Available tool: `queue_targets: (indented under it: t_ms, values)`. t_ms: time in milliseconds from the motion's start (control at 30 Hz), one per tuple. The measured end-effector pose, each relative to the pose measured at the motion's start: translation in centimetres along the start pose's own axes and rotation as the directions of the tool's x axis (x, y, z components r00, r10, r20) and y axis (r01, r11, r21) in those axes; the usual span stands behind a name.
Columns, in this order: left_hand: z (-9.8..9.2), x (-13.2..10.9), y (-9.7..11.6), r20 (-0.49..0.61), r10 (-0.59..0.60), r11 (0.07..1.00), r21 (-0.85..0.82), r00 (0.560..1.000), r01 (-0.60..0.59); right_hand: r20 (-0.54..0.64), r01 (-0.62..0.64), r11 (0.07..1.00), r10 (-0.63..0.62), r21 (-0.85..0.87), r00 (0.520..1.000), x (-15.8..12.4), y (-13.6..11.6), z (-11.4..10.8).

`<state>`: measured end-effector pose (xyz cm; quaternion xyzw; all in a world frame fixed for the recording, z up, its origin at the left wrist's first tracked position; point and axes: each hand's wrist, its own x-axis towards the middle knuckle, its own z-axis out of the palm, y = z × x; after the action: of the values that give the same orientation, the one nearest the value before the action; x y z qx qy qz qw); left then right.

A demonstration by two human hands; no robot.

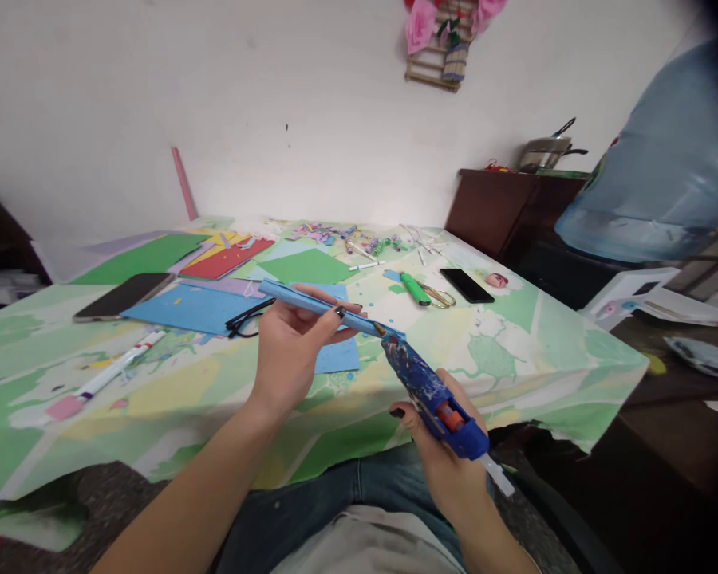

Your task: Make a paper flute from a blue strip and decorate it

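Observation:
My left hand (293,343) pinches a long, narrow folded strip of blue paper (329,309) and holds it up over the table edge. In my right hand (448,462) is a blue hot glue gun (422,383), its body smeared with dried residue. A pale glue stick (498,476) pokes out of its rear end. The gun's nozzle meets the right end of the strip; whether glue is coming out is too small to tell. Beneath and behind the strip lie blue paper sheets (195,307) and black-framed glasses (245,317), partly hidden by my left hand.
On the patterned tablecloth (311,446) lie a tablet-like dark device (123,296), a white marker (116,369), a green box cutter (416,288) and a black phone (467,285). Coloured sheets (305,265) and paper scraps spread toward the wall. A large water bottle (658,167) stands at right.

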<state>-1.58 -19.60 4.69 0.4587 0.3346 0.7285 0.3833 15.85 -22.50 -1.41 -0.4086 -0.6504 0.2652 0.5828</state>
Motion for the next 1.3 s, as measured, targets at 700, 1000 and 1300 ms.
queue_targets:
  t_ms: [700, 1000, 1300]
  values:
    - [0.3, -0.1, 0.2, -0.031, 0.017, 1.000, 0.024, 0.999, -0.016, -0.049, -0.051, 0.998, 0.049, -0.047, 0.998, 0.1, -1.0, -0.4]
    - [0.2, -0.1, 0.4, -0.031, 0.016, 0.999, 0.036, 0.999, -0.015, -0.044, -0.038, 0.996, 0.034, -0.082, 0.998, 0.2, -1.1, -0.7]
    - [0.2, -0.1, 0.2, -0.024, 0.053, 0.996, 0.067, 0.998, -0.051, -0.003, -0.010, 0.993, 0.010, -0.115, 1.000, 0.4, -1.6, -1.3]
